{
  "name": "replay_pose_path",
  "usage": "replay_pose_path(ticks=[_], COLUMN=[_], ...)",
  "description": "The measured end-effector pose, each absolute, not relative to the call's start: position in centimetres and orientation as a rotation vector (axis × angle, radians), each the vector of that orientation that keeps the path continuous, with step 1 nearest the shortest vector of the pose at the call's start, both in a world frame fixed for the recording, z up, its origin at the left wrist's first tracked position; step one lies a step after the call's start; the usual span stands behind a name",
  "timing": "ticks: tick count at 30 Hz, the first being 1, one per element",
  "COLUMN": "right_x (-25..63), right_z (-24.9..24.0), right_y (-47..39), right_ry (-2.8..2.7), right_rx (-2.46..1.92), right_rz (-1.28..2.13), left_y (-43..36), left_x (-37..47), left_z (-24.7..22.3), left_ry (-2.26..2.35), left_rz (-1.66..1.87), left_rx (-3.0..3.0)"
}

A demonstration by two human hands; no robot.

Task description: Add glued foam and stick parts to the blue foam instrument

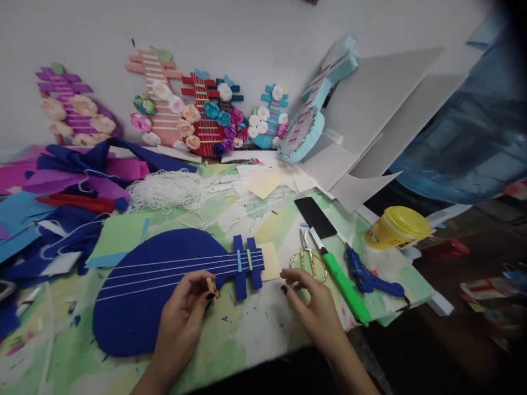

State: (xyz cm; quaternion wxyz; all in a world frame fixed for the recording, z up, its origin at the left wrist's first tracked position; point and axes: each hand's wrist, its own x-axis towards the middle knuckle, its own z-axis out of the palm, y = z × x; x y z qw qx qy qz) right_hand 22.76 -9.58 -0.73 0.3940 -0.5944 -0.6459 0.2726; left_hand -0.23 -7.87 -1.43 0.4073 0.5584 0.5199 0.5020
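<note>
A dark blue guitar-shaped cutout [135,312] lies flat on the table, with white strings along it and small blue and green strips across its neck. Over its lower edge, my left hand [185,310] pinches a small pale yellow strip [211,285] between thumb and fingers. My right hand [310,304] hovers to the right of the neck, thumb and fingers apart, holding nothing. Beside its fingertips is a cream paper square [270,262], partly under the end of the neck. Gold-handled scissors [308,260] lie just beyond this hand.
To the right are a green-handled cutter [346,288], a blue glue gun [368,274], a black phone [315,216] and a yellow-lidded tub [397,227]. White string [167,191] and coloured scraps [78,164] are heaped at the left. Decorated guitars [206,120] lean against the wall.
</note>
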Motion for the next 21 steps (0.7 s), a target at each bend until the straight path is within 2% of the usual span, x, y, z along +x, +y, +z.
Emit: replay_pose_path(ticks=[3, 10, 12, 15, 21], right_x=[24.4, 34.3, 37.2, 40.3, 42.7], right_z=[-0.6, -1.5, -2.4, -3.9, -4.9], right_y=[-10.7, -11.4, -11.5, -11.5, -10.6], right_ry=[-1.631, -1.674, -1.755, -1.918, -1.904], right_rx=[-1.592, -2.079, -2.194, -2.199, -2.201], right_rz=[0.554, -0.228, -0.292, -0.178, -0.155], left_y=[-7.7, -6.3, -6.1, -6.1, -6.5], left_x=[0.2, -0.6, -1.2, -2.0, -3.4], left_z=[-1.2, -0.2, 0.0, -0.3, -2.7], left_ry=[1.311, 1.181, 1.162, 1.168, 1.283], left_rz=[1.220, 1.267, 1.307, 1.326, 1.136], left_rx=[1.754, 2.442, 2.516, 2.594, 2.681])
